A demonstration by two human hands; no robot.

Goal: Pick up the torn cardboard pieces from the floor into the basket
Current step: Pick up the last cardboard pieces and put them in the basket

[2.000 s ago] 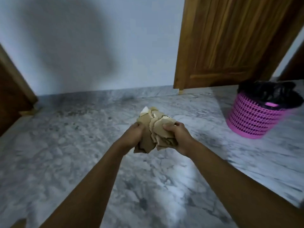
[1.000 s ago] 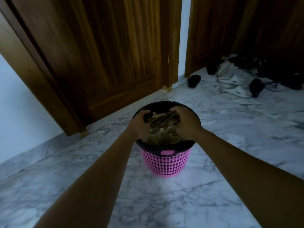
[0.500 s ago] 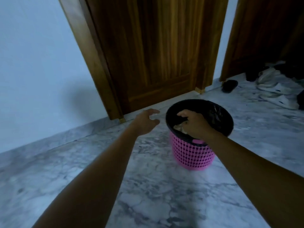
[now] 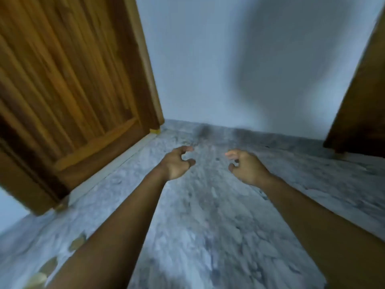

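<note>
Both hands are stretched out over the floor, apart from each other and holding nothing. The left hand (image 4: 176, 164) has its fingers loosely curled and spread, thumb apart from the forefinger; the right hand (image 4: 245, 166) mirrors it, fingers hooked and released. Beneath them lies the grey marble floor (image 4: 208, 226), blurred by motion. A few torn cardboard pieces (image 4: 49, 265) lie on the floor at the lower left, just beside the left forearm. A wooden door (image 4: 68, 80) stands to the left, a pale wall (image 4: 218, 59) with a soft shadow lies ahead, and a dark wooden edge (image 4: 362, 113) shows at the right. The basket is out of view.
</note>
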